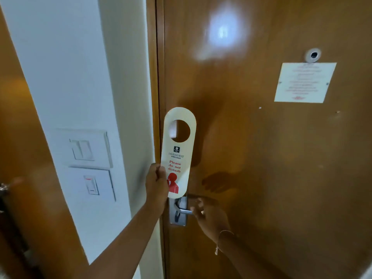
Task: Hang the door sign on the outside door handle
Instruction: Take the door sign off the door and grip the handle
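Observation:
A cream door sign [178, 152] with a round hole at the top and red "Please do not disturb" print stands upright in front of the door's left edge. My left hand [156, 183] pinches its lower left edge. Just below the sign, a silver lever handle [184, 210] sits on a metal lock plate [178, 218] on the brown wooden door [261, 158]. My right hand [209, 215] wraps around the outer end of the lever. The door appears closed, seen from inside the room.
A white wall strip [86, 87] left of the door frame carries two switch plates [86, 148], one above the other. On the door are a peephole [313, 55] and a white notice [305, 82]. Another wooden surface lies at far left.

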